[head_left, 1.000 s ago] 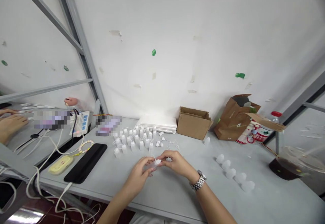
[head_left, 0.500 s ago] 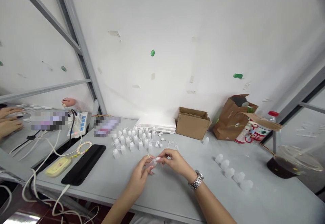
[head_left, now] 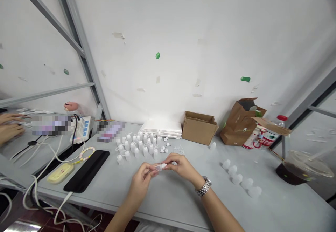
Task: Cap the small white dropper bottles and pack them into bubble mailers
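Note:
A small translucent plastic dropper bottle (head_left: 158, 168) lies nearly level between my two hands, its white nozzle piece (head_left: 164, 166) pointing right. My left hand (head_left: 140, 182) pinches the bottle's body, and my right hand (head_left: 181, 167) holds the white end between its fingertips. The fingers hide much of the bottle. Just beyond my hands stand several white plastic bottles (head_left: 139, 145) in loose rows, with small white caps and thin loops among them. A metal watch (head_left: 203, 187) sits on my right wrist.
The grey table (head_left: 183, 204) also bears a row of translucent bottles (head_left: 237, 179), a cardboard box (head_left: 199, 128), a paper bag (head_left: 240, 127), a dark drink cup (head_left: 292, 172), a black pad (head_left: 86, 170) and cables. A co-worker's hands (head_left: 9, 125) are at far left.
My hands have drawn closer together around the bottle, which now lies more level between them. The view has shifted only slightly.

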Motion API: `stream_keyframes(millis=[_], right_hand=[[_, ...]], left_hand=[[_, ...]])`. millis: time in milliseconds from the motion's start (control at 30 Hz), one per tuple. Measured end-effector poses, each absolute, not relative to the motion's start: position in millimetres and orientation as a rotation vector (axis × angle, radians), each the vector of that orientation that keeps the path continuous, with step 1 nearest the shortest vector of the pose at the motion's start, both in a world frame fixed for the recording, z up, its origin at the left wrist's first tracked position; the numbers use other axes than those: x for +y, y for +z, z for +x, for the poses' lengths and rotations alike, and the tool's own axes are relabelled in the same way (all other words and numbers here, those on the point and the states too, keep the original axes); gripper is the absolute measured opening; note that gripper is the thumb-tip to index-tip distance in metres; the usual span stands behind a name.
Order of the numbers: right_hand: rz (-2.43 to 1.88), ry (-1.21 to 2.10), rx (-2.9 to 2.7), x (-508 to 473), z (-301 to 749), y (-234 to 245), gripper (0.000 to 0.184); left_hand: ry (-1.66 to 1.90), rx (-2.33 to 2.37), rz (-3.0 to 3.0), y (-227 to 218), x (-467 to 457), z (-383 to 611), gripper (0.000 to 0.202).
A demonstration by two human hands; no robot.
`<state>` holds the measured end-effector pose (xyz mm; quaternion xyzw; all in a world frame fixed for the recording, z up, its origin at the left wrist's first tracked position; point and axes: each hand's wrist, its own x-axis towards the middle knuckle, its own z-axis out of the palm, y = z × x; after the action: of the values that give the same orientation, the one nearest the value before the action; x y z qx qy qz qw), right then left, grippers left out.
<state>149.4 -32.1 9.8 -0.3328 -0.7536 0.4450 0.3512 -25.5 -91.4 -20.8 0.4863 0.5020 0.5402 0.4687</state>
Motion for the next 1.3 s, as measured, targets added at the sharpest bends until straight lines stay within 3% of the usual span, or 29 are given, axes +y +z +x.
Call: stream_keyframes(millis=[333, 500, 733, 867, 1000, 1300], right_hand=[[-0.866, 1.138, -1.894, -37.6, 136.1, -4.0, 0.011], [-0.913, 1.327, -1.747, -39.1, 134.7, -3.6, 0.018], [-0.929, 1.354, -1.76, -37.4, 135.0, -8.1, 0.021], [-0.98, 1.366, -1.844, -35.7, 136.1, -10.5, 0.04], [-0.895, 1.337, -1.812, -33.2, 138.8, -8.5, 0.024], [-0.994, 1.148, -1.976, -36.8, 142.4, -2.7, 0.029]], left_hand=[[1.569, 1.247, 1.264, -23.4, -92.4, -29.2, 0.015], [1.422, 1.164, 1.285, -16.7, -89.2, -34.6, 0.048], [1.165, 1.412, 1.555, -20.2, -86.4, -45.6, 0.027], [1.095, 1.518, 1.733, -17.0, -87.7, -41.5, 0.026], [1.029, 1.635, 1.723, -11.0, -88.7, -35.3, 0.027], [0.994, 1.665, 1.761, -6.3, -91.1, -26.4, 0.027]])
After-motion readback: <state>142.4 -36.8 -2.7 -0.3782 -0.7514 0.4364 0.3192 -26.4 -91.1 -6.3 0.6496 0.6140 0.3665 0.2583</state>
